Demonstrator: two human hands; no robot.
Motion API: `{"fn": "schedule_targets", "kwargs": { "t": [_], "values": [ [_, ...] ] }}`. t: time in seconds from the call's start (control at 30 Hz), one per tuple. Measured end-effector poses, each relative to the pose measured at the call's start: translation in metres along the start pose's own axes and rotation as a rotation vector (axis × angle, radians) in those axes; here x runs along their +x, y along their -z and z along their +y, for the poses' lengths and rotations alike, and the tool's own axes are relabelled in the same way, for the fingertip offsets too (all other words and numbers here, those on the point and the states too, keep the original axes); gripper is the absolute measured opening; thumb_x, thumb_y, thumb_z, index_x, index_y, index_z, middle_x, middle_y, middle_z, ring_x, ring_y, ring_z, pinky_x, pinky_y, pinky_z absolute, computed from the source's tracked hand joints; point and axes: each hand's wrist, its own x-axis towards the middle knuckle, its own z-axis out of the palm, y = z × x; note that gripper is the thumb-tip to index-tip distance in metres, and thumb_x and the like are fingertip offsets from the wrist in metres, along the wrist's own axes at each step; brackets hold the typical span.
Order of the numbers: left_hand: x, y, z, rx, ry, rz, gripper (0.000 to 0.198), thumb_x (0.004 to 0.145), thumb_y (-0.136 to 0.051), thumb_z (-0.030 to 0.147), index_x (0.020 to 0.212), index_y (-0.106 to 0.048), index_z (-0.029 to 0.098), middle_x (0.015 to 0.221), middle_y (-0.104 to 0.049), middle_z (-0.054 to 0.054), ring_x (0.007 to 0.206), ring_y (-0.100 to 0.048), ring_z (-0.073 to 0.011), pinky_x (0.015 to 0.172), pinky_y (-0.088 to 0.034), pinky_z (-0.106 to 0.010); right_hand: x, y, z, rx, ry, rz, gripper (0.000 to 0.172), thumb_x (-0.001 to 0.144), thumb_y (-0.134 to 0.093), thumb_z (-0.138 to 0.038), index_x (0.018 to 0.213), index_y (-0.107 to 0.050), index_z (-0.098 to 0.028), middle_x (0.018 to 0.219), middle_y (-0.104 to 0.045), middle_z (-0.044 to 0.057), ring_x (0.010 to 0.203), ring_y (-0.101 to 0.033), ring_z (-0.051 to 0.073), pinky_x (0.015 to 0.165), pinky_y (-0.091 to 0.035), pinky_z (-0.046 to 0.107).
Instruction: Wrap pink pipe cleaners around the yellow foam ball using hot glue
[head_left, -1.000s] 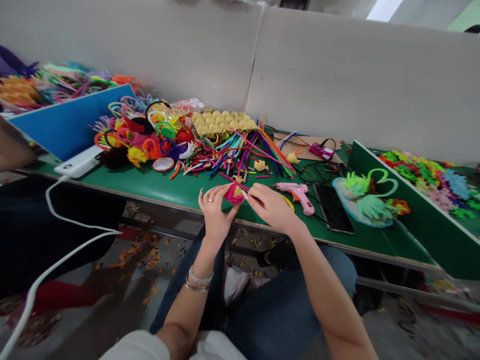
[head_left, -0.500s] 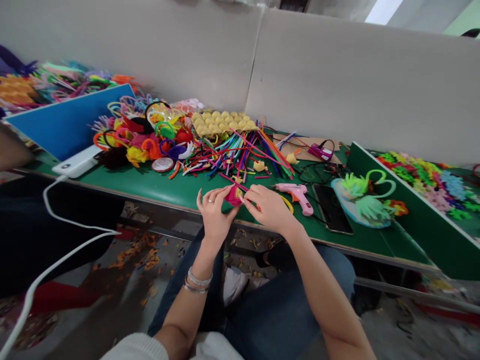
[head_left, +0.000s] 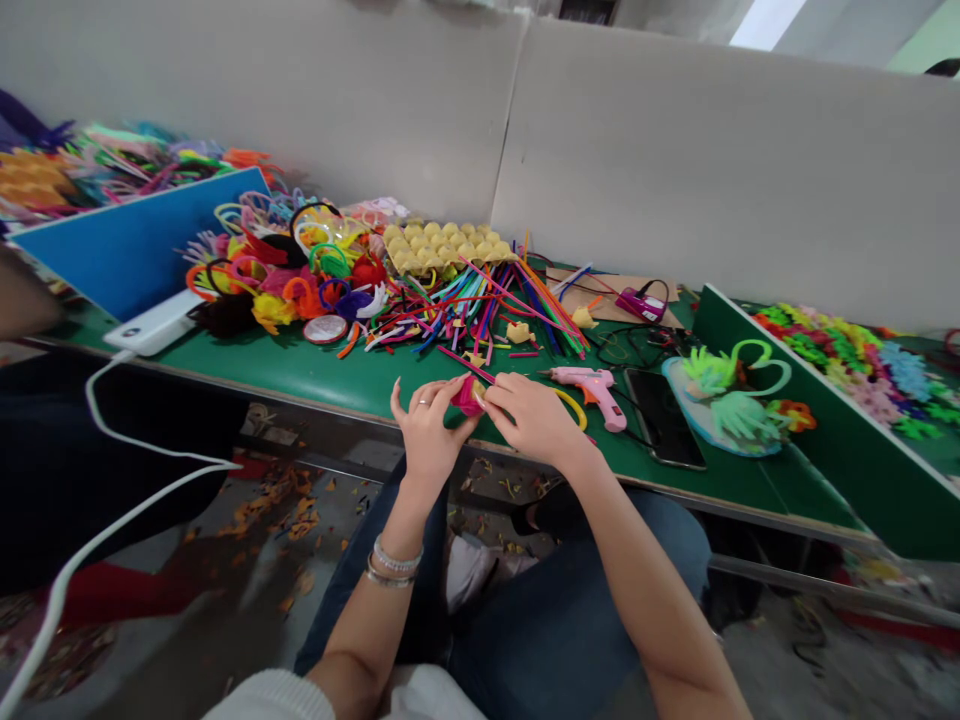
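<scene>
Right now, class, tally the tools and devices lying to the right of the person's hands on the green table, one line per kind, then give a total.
Pink glue gun: 1
Black phone: 1
Purple charger: 1
Total: 3

A pink glue gun (head_left: 595, 389) lies on the green tabletop (head_left: 315, 372), just left of a black phone (head_left: 664, 402). Behind them spreads a pile of coloured pipe cleaners (head_left: 487, 300), with a yellow egg tray (head_left: 442, 243) at the back. A heap of bright headbands (head_left: 292, 270) sits to the left, near a white power bank (head_left: 154, 322) beside a blue divider (head_left: 135, 245). Green fuzzy hand shapes (head_left: 731, 395) rest at the right.
</scene>
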Motion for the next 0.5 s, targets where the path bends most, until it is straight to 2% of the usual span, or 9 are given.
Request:
{"fn": "schedule_targets", "kwargs": {
  "t": [0.33, 0.5],
  "values": [
    [-0.0002, -0.0008, -0.0006, 0.029, -0.010, -0.029, 0.038, 0.075, -0.060, 0.022, 0.113, -0.058, 0.026, 0.098, -0.068, -0.003, 0.097, -0.061, -0.0212, 0.109, -0.013, -0.051, 0.0004, -0.0039, -0.0005, -0.055, -0.010, -0.047, 0.024, 0.092, -0.036, -0.023, 0.083, -0.058, -0.017, 0.080, -0.056, 0.006, 0.076, -0.048, 0.016, 0.067, -0.034, 0.028],
    [-0.0026, -0.0056, -0.0014, -0.004, -0.074, -0.011, 0.044, 0.076, -0.061, 0.025, 0.119, -0.051, 0.023, 0.101, -0.068, -0.006, 0.098, -0.061, -0.0225, 0.108, -0.014, -0.053, 0.0002, -0.0050, 0.0000, -0.049, -0.019, -0.006, 0.025, 0.092, -0.035, -0.024, 0.086, -0.058, -0.015, 0.080, -0.057, 0.007, 0.078, -0.049, 0.017, 0.070, -0.037, 0.029]
  ]
}}
